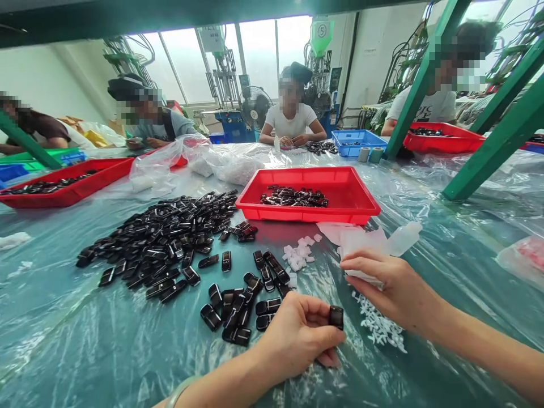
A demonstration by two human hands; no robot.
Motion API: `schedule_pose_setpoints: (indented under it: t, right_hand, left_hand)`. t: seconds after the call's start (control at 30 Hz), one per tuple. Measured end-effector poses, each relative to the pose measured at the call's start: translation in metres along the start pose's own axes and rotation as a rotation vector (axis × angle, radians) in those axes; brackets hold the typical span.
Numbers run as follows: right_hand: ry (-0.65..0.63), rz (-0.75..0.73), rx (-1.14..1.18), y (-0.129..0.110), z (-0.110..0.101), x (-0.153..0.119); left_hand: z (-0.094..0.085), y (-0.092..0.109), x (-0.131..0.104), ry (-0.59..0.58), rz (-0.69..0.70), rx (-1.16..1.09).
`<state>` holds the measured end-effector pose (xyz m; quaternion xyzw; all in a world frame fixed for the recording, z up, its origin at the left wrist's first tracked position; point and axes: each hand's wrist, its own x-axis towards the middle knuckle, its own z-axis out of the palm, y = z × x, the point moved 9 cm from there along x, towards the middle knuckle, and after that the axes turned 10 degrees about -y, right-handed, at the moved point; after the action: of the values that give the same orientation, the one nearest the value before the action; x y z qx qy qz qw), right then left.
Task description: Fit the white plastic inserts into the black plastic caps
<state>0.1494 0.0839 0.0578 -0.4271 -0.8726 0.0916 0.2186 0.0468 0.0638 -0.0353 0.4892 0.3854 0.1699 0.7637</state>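
Observation:
My left hand is closed on a small glossy black plastic piece, pinched upright between thumb and fingers. To its right, my right hand has its fingers curled around a folded white cloth, partly hidden by the hand. A translucent white bottle lies just behind that hand. Loose black pieces of the same kind lie left of my left hand, in front of a large heap of black pieces. Small white squares and tiny white bits lie near my hands.
A red tray with black pieces stands beyond the heap; another red tray is at left. Plastic sheeting covers the table. Green posts rise at right. Several people sit across the table, one in a white shirt.

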Motion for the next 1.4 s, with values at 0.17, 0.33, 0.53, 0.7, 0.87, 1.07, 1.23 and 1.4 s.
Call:
schedule_pose_setpoints:
  t: [0.17, 0.33, 0.53, 0.7, 0.87, 1.07, 1.23, 1.4]
  right_hand:
    - [-0.135, -0.009, -0.054, 0.000, 0.034, 0.030]
    - [-0.208, 0.012, -0.150, 0.004, 0.060, 0.054]
    - [-0.265, 0.039, -0.277, 0.005, 0.070, 0.058]
    - [-0.309, 0.018, -0.376, 0.001, 0.072, 0.045]
    - [-0.301, -0.007, -0.377, 0.000, 0.066, 0.034]
    - [-0.256, 0.000, -0.312, 0.007, 0.062, 0.034]
    - [-0.225, -0.026, -0.276, 0.010, 0.062, 0.034]
    - [-0.163, -0.061, -0.190, 0.001, 0.047, 0.025]
  left_hand:
    - [0.002, -0.003, 0.003, -0.032, -0.004, -0.046]
    - [0.001, -0.006, 0.003, -0.030, -0.013, -0.056]
    - [0.003, -0.005, 0.000, -0.047, -0.030, -0.083]
    - [0.003, -0.007, 0.002, -0.046, -0.017, -0.147]
    - [0.002, -0.009, 0.003, -0.033, -0.024, -0.104]
    - [0.001, -0.008, 0.002, -0.008, -0.046, -0.089]
    - [0.000, -0.012, 0.003, -0.004, -0.042, -0.096]
    - [0.000, -0.014, 0.003, -0.006, -0.037, -0.099]
